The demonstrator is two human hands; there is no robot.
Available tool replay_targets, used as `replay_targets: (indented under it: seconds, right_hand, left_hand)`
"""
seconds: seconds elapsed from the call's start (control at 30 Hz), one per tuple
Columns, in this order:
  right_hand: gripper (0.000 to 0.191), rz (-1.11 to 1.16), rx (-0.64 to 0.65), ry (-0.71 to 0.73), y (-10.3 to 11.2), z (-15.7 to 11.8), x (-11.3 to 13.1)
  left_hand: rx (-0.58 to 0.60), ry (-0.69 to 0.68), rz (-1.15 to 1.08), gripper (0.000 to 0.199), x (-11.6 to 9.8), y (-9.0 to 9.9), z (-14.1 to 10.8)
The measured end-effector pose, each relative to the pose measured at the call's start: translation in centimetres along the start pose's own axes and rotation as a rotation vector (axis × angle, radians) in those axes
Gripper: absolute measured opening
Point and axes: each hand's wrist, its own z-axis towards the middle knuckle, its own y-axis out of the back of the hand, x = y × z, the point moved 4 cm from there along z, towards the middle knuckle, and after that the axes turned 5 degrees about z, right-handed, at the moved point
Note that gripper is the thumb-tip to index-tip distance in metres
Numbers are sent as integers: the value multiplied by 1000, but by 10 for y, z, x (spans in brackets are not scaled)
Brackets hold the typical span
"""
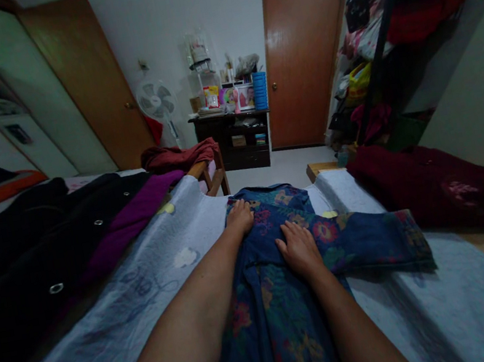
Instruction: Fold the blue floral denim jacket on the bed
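A dark blue denim garment with a floral print (287,316) lies on the bed in front of me, with one sleeve (374,239) stretched out to the right. My left hand (241,217) rests flat near its far left edge, fingers pointing away from me. Lower and to the right, my right hand (299,249) lies palm down on the cloth with its thumb apart, beside the base of that sleeve. No other sleeve can be made out. My forearms cover part of the garment.
A pale blue bedsheet (162,288) spreads beneath everything. Black clothes (46,240) and a purple cloth (135,212) lie to the left, a maroon garment (440,189) to the right. Beyond the bed are a dark cabinet (233,160), a fan (157,100) and a wooden door (309,57).
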Motion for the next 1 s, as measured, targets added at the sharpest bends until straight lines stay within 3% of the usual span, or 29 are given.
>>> replay_targets:
  seconds: [0.33, 0.5, 0.6, 0.7, 0.8, 0.87, 1.0]
  right_hand:
    - [53, 13, -27, 6, 1, -1, 1]
    - [54, 11, -37, 5, 2, -1, 1]
    - [53, 11, -38, 4, 2, -1, 2]
    - [52, 16, -42, 3, 2, -1, 1]
    - [52, 20, -44, -5, 2, -1, 1]
    - [52, 23, -43, -5, 2, -1, 1]
    - [53, 22, -42, -3, 1, -1, 1]
  left_hand:
    - [161, 243, -104, 93, -20, 5, 3]
    - [71, 272, -103, 89, -26, 4, -2]
    - [-91, 192, -71, 71, -32, 11, -10]
    - [-220, 6, -87, 49, -43, 21, -18]
    - [-222, -249, -129, 37, -54, 25, -21]
    - [-197, -351, -145, 35, -58, 24, -20]
    - [-140, -352, -154, 37, -59, 17, -13]
